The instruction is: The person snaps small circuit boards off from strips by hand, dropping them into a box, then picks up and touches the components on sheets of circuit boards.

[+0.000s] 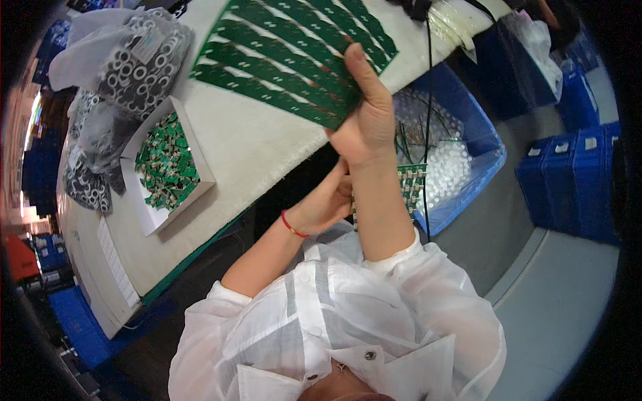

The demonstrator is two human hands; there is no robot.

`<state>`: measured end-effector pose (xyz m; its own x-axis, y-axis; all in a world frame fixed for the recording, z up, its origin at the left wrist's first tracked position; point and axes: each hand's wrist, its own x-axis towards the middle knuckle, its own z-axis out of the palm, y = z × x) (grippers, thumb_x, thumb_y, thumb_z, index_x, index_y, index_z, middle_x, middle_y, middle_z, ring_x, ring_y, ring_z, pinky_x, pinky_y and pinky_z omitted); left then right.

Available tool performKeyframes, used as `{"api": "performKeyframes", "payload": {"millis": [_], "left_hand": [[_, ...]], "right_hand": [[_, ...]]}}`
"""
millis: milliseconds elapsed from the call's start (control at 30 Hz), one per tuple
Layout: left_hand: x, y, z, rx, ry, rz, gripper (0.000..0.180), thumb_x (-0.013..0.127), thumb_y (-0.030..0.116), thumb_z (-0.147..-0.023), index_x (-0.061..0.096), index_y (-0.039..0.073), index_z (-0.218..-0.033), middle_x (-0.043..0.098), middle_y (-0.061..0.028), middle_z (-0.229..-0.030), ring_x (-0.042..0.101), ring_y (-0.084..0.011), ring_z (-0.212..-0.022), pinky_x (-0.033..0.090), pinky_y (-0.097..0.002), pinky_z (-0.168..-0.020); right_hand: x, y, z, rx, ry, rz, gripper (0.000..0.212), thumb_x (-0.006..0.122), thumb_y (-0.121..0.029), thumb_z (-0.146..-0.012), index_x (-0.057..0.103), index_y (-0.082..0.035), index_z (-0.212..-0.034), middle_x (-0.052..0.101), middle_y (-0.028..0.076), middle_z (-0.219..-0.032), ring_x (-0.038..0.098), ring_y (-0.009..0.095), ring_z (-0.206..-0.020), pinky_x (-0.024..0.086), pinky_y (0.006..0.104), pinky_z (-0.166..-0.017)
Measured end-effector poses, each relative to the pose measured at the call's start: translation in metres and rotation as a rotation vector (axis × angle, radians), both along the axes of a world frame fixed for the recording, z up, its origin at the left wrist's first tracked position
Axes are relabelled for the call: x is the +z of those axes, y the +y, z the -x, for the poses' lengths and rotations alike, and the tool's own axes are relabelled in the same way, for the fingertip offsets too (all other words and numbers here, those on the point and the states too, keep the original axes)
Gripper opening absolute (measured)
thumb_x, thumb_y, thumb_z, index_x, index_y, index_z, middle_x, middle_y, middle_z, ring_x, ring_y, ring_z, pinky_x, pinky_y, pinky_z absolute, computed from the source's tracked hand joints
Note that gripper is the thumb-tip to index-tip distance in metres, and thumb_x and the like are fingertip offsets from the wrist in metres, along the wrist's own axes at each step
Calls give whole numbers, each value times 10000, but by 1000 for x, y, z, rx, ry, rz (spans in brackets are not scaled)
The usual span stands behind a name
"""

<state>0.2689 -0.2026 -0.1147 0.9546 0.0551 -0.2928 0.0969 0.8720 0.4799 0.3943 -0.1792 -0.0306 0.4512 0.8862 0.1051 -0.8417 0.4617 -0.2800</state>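
My right hand [366,117] is raised over the table's edge and closed on a large green circuit board panel [281,57], thumb on top. The panel is made of several slanted strips with gaps between them. Lower down, my left hand [329,204], with a red cord at the wrist, is closed at the edge of a second circuit board panel [412,186] that carries rows of small metal parts. My right forearm hides the middle of that panel, and the left fingertips are partly hidden.
A white box [204,175] of small green boards stands on the pale table [251,150]. Clear bags of ring-shaped parts [137,70] lie left of it. At right stands a blue bin [491,157] with clear bags and wires inside. A black cable [429,87] hangs down; blue crates [568,180] stand farther right.
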Motion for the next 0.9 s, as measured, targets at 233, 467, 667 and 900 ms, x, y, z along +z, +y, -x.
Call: {"api": "performKeyframes", "payload": {"millis": [233, 467, 667, 900], "left_hand": [[-9, 17, -6, -145, 135, -139, 622, 437, 524, -939, 451, 42, -1333, 506, -106, -1323, 496, -224, -1195, 393, -412, -1001], [-8, 30, -19, -371, -258, -47, 713, 654, 386, -829, 411, -81, -1310, 536, -165, -1271, 539, -204, -1160, 419, -338, -984], [-45, 35, -4, -298, -154, -206, 649, 649, 246, -802, 404, -33, -1334, 500, -133, -1314, 500, -220, -1202, 409, -348, -996], [-26, 36, 0, -253, -107, -317, 670, 640, 107, -774, 372, -2, -1378, 470, -111, -1352, 467, -212, -1228, 386, -339, -1012]], "right_hand": [[13, -19, 23, 199, -8, 21, 286, 667, -174, -856, 616, -36, -1101, 663, 81, -1006, 658, 198, -862, 560, 351, -751], [5, -25, 28, 238, 4, 47, 256, 689, -142, -835, 632, -40, -1063, 674, 88, -978, 662, 186, -850, 551, 334, -775], [3, -25, 29, 228, 22, 31, 258, 691, -158, -838, 632, -41, -1059, 674, 90, -984, 658, 217, -886, 545, 375, -800], [-25, -36, 10, 79, -41, 15, 557, 636, -435, -852, 516, -61, -1247, 601, 116, -1185, 599, 262, -1047, 501, 445, -896]]}}
